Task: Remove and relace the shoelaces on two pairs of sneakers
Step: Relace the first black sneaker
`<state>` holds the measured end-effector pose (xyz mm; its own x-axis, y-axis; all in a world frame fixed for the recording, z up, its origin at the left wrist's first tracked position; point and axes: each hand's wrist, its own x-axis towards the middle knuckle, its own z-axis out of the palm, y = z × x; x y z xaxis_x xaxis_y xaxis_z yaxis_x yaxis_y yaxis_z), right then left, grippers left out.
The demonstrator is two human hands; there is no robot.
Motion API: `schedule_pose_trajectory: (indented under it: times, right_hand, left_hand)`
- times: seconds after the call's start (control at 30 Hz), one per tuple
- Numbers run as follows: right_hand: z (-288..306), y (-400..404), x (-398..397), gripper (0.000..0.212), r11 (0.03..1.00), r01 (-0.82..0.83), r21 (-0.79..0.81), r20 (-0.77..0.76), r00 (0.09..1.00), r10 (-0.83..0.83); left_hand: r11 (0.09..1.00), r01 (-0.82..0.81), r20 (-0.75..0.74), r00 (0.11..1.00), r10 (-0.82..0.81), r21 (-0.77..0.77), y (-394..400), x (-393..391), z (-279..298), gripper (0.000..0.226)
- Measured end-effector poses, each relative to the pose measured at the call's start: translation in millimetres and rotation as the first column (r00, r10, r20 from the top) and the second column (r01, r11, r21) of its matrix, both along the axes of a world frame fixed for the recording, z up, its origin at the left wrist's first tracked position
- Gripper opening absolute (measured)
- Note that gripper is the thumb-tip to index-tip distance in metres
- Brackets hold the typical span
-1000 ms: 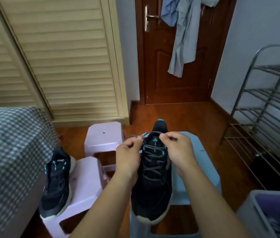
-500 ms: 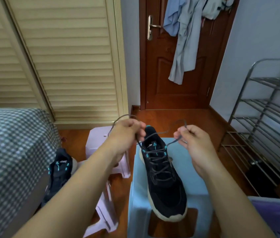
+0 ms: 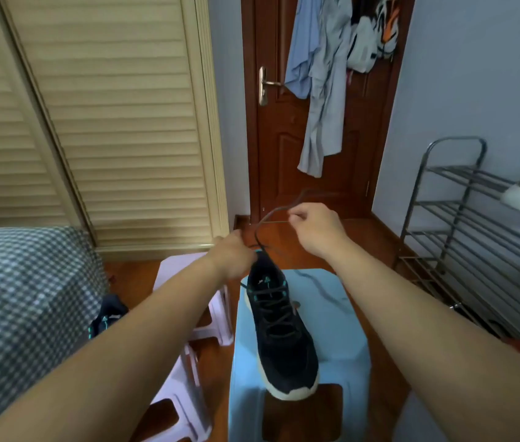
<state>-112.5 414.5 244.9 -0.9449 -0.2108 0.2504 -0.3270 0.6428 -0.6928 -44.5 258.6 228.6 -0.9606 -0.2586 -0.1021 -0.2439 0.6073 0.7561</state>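
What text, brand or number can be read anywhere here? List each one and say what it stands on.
No text can be read.
Black sneaker on the blue stool: small teal mark on the tongue, too small and blurred to read.
Second sneaker beside the bed: a similar teal mark, also unreadable.

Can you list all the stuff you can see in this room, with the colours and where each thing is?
sneaker: one, black with pale sole and teal eyelets, on the blue stool
shoelace: one, dark grey, laced up the sneaker, ends lifted
second sneaker: one, black and teal, low at left, mostly hidden
blue stool: one, light blue, centre
stools: two, pale pink, left of the blue one
bed cover: one, checked grey, far left
wardrobe doors: beige slats, upper left
door: one, brown, clothes hanging on it
shoe rack: one, metal, right
left hand: grips lace by the sneaker's top
right hand: pinches lace, raised
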Motion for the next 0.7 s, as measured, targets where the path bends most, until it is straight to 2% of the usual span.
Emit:
schedule_pose_trajectory:
  times: [0.03,0.1,0.17,0.2,0.23,0.3,0.4,0.5,0.6,0.7]
  right_hand:
    - [-13,5,-3,0.025,0.994,0.069,0.083,0.031,0.997,-0.072]
    - [-53,14,-6,0.028,0.990,0.013,0.140,0.244,0.969,-0.047]
    - [-102,16,2,0.034,0.988,-0.134,0.078,0.473,0.877,0.082]
    - [-122,14,5,0.031,0.985,-0.168,0.027,0.513,0.848,0.131]
    - [-139,10,7,0.023,0.986,-0.165,-0.033,0.509,0.846,0.159]
    - [-154,3,0,0.017,0.991,-0.104,-0.090,0.465,0.875,0.134]
    - [-155,-5,-6,0.024,0.992,-0.058,0.111,0.381,0.925,0.012]
    - [-153,-14,3,0.025,0.949,-0.002,0.316,0.187,0.980,-0.061]
    - [-150,-18,10,0.014,0.955,-0.006,0.295,0.172,0.984,-0.047]
    - [-149,-19,19,0.014,0.960,-0.016,0.279,0.210,0.977,-0.045]
  left_hand:
    - [0.995,-0.096,-0.006,0.995,0.096,-0.011,-1,8,-11,0.037]
    - [0.962,-0.168,-0.027,0.984,0.177,0.214,3,20,-47,0.007]
    - [0.911,-0.173,-0.009,0.982,0.190,0.375,13,26,-91,0.012]
    - [0.896,-0.176,-0.011,0.980,0.198,0.407,15,22,-111,0.006]
    - [0.893,-0.182,-0.035,0.976,0.214,0.411,18,17,-124,0.004]
    - [0.879,-0.243,-0.053,0.956,0.289,0.409,17,4,-141,0.022]
    - [0.884,-0.286,-0.021,0.949,0.316,0.368,9,-12,-155,0.027]
    - [0.933,-0.273,0.010,0.960,0.279,0.235,7,-17,-153,0.026]
    - [0.946,-0.312,-0.005,0.949,0.314,0.089,4,-14,-147,0.023]
    - [0.938,-0.345,-0.054,0.938,0.343,-0.029,9,-6,-140,0.027]
